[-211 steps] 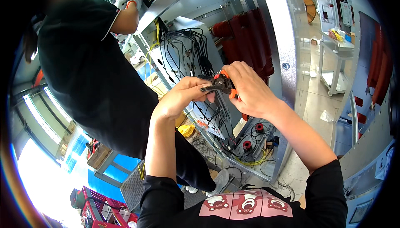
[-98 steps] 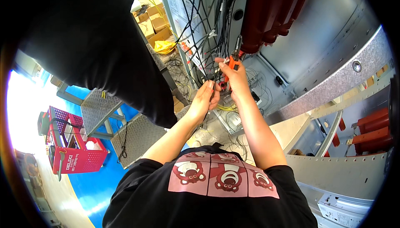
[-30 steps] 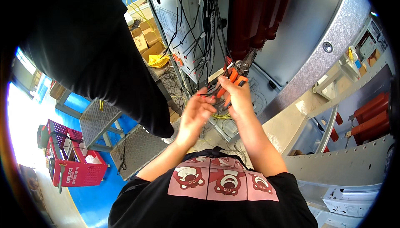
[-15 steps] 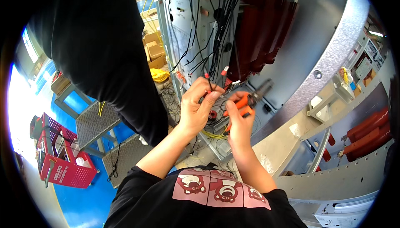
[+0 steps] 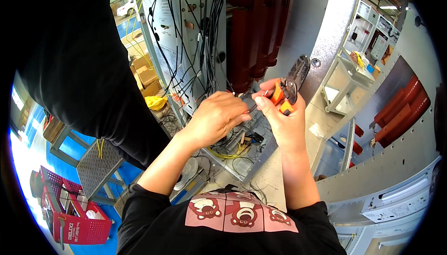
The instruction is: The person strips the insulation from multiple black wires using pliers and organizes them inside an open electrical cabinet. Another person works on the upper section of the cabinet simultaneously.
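In front of an open metal cabinet [image 5: 153, 45], my left hand [image 5: 216, 117] is closed in a pinch on a thin black wire [image 5: 254, 108]. The wire spans the small gap to my right hand [image 5: 285, 117], whose thumb and forefinger meet near its tip, where a bit of red and white shows. My right hand also keeps hold of pliers [image 5: 289, 89] with orange handles. Their dark jaws point up and away from the wire. Part of the handles is hidden in my palm. Many black wires [image 5: 205, 36] hang down the cabinet's panel behind my hands.
Dark red ribbed insulators [image 5: 253, 36] stand inside the cabinet. Loose wires and a yellow coil [image 5: 233, 155] lie below. A person's dark-clothed leg [image 5: 125, 115] is close on the left, by a metal step [image 5: 100, 159] and a red basket [image 5: 86, 229]. A grey trolley [image 5: 347, 78] stands right.
My view has turned right, so the cabinet shows further left. The pliers' jaws now point more upward. My right fingertips have come to the wire, and my left hand has turned back-up.
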`<action>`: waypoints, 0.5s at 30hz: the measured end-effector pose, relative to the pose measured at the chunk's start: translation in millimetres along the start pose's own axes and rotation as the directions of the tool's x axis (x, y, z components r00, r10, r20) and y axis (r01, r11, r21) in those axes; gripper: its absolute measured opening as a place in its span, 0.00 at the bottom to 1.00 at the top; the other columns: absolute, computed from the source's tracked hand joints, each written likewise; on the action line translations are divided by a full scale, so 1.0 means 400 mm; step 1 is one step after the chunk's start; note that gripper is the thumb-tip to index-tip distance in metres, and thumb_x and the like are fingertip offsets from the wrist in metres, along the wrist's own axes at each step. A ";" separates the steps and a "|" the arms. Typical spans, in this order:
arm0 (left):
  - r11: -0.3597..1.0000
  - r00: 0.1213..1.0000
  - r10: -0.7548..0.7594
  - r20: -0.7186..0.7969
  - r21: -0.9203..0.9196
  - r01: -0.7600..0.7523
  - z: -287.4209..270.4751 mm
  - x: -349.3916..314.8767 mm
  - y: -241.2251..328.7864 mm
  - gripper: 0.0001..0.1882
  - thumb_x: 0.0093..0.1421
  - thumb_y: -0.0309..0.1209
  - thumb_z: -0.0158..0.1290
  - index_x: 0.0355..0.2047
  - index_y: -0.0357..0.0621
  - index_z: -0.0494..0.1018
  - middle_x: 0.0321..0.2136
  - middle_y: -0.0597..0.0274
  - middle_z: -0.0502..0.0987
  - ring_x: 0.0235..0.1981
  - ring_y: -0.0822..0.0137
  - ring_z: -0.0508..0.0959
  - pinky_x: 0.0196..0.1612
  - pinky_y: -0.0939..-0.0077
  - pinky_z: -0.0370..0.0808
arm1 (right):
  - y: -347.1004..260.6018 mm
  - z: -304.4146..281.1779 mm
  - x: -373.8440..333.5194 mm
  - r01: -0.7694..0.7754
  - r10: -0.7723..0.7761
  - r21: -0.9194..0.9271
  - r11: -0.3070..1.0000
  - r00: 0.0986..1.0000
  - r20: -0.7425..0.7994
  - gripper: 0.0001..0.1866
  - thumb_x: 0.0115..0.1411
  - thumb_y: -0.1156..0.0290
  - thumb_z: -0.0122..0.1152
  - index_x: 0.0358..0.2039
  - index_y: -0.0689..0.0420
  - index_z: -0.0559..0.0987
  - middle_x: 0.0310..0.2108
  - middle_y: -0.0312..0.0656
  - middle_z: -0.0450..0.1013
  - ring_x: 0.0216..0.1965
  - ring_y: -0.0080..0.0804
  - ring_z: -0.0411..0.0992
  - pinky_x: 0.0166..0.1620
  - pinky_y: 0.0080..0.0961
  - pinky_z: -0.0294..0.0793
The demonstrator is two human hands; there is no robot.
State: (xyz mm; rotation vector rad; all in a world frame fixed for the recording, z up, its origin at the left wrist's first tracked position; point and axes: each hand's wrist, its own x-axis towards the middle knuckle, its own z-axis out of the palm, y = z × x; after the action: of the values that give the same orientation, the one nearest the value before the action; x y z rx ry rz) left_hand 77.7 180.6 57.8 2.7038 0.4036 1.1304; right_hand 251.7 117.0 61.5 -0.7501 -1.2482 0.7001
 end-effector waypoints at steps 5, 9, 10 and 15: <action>0.961 0.986 -0.167 -0.002 -0.225 0.163 0.002 0.017 0.026 0.11 0.66 0.33 0.48 0.28 0.40 0.71 0.20 0.58 0.74 0.26 0.51 0.75 0.36 0.60 0.70 | -0.009 0.023 -0.019 -0.036 0.036 0.027 0.999 0.999 -0.006 0.09 0.61 0.81 0.60 0.42 0.63 0.74 0.34 0.39 0.77 0.33 0.21 0.76 0.37 0.18 0.76; 0.970 0.992 -0.087 -0.093 -0.235 0.063 0.001 0.016 0.037 0.12 0.68 0.31 0.43 0.31 0.35 0.70 0.24 0.47 0.74 0.30 0.43 0.75 0.35 0.55 0.69 | -0.013 0.024 -0.016 -0.034 0.034 -0.009 0.999 0.999 -0.036 0.06 0.62 0.81 0.58 0.40 0.63 0.75 0.34 0.40 0.77 0.33 0.22 0.76 0.38 0.19 0.77; 0.961 0.994 -0.104 -0.043 -0.260 0.089 -0.006 0.007 0.032 0.12 0.68 0.30 0.42 0.32 0.34 0.68 0.28 0.42 0.74 0.34 0.40 0.74 0.37 0.53 0.69 | -0.009 0.023 -0.019 -0.034 0.031 -0.061 0.998 0.999 -0.042 0.06 0.62 0.81 0.58 0.40 0.64 0.75 0.34 0.39 0.76 0.33 0.22 0.76 0.39 0.19 0.77; 0.960 0.986 -0.167 0.020 -0.226 0.167 0.004 -0.002 0.014 0.10 0.67 0.31 0.45 0.30 0.37 0.67 0.25 0.46 0.70 0.32 0.43 0.72 0.41 0.52 0.68 | 0.010 0.024 -0.021 -0.049 0.046 -0.228 0.972 0.999 -0.022 0.07 0.61 0.80 0.60 0.40 0.62 0.76 0.32 0.35 0.75 0.33 0.19 0.74 0.39 0.18 0.74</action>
State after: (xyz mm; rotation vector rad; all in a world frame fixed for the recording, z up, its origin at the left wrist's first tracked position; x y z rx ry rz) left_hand 79.4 174.9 57.6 2.4228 0.4625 1.0586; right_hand 240.5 113.4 55.0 -0.9756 -1.3131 0.5933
